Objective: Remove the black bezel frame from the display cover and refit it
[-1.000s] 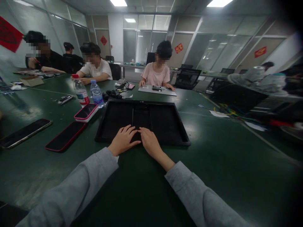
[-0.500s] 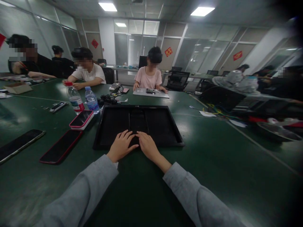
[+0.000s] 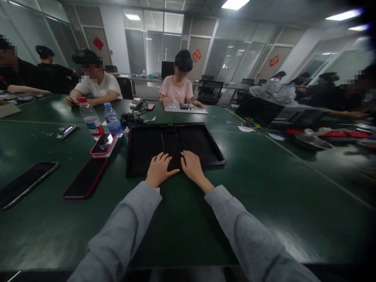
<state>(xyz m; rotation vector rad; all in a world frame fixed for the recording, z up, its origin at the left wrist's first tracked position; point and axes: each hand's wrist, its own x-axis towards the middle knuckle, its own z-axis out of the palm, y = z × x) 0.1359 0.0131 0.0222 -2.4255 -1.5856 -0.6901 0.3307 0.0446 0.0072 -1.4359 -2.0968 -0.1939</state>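
Observation:
A black rectangular panel (image 3: 143, 147) with a raised rim, like a shallow tray or casing, lies flat on the green table before me. My left hand (image 3: 159, 168) rests over its near edge, fingers spread and thumb pointing right. Just to the right, my right hand (image 3: 192, 166) lies over the same edge with its fingers stretched forward. A small gap separates the hands, and neither grips anything. The panel's near middle part is hidden under them.
Left of the panel stand two plastic bottles (image 3: 90, 119), with a pink-rimmed phone (image 3: 103, 144), a red-edged phone (image 3: 85, 178) and another dark phone (image 3: 28, 182) nearer. Black cables (image 3: 133, 117) lie behind. Across the table (image 3: 264, 211) a person (image 3: 178, 86) works at a light board (image 3: 189, 109).
My view has turned right and tilted down. My hands have moved slightly apart and still lie on the panel, which now sits a little skewed in view.

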